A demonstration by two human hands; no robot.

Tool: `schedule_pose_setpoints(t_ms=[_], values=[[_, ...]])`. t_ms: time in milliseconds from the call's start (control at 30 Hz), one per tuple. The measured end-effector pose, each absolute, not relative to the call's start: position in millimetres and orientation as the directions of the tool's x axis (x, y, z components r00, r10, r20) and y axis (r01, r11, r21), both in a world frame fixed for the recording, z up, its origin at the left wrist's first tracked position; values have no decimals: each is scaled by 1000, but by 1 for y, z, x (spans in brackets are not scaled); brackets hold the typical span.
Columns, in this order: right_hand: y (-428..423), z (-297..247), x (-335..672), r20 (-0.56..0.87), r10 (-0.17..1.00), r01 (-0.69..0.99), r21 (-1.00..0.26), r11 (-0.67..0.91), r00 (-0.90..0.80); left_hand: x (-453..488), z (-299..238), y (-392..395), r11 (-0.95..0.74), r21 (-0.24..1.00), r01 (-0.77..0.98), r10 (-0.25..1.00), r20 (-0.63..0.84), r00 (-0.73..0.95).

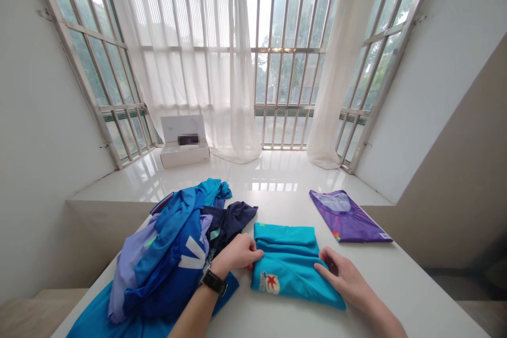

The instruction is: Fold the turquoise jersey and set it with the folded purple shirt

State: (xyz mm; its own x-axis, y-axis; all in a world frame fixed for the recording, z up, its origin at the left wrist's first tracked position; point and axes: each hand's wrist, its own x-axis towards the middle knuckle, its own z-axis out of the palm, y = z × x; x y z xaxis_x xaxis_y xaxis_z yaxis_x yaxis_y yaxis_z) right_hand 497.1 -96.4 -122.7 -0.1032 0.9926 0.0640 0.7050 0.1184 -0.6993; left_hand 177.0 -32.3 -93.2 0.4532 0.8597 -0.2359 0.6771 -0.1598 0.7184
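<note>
1. I have the left hand [236, 253] at the left edge of the teal shirt [291, 264]. Its fingers are curled over the folded edge and appear to pinch it, with the fingertips partly hidden.
2. I have the right hand [340, 274] on the right side of the same shirt. It is open, with the fingers spread and pressing on the fabric; I see no grip.
3. I locate the teal shirt near the middle of the bench [400, 285], between both hands. It lies flat with its upper part folded over, and a star badge [270, 283] shows at its near left.
4. I note a black watch [214, 282] on the left wrist.
5. I find a loose blue pile [166, 259] just left of the left hand, and it spills over the bench's near left side. A navy garment [229, 222] lies against its far right side.
6. I find a folded purple shirt [348, 219] well apart, at the bench's far right.
7. Beyond the bench, I see a white box [184, 150] on the tiled floor [261, 169], in front of a sheer curtain [190, 53]. Its label is blurred.
</note>
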Motion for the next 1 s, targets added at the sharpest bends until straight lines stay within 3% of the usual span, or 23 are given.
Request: schedule_pose_setpoints(t_ms=[133,367,600,700,800,900,1000], values=[[-98,-126,496,76,993,699,-705,116,-89,180,-87,-39,-273,601,751,904,-107,414],[-92,-130,488,88,994,727,-686,18,59,182,-79,-48,-277,463,842,951,5,310],[-86,-143,492,191,979,782,-620,66,68,187,-78,-50,-481,432,763,876,210,433],[-88,-143,487,298,954,849,-514,127,37,189,-80,-50,-545,417,727,837,218,502],[-90,-140,473,391,920,940,-301,161,-33,190,-82,-49,-555,425,715,827,188,530],[-87,-140,459,405,909,983,-104,151,-96,188,-86,-47,-519,462,719,847,168,504],[-82,-143,455,353,925,983,-60,174,-142,185,-91,-43,-451,548,705,876,120,467]])
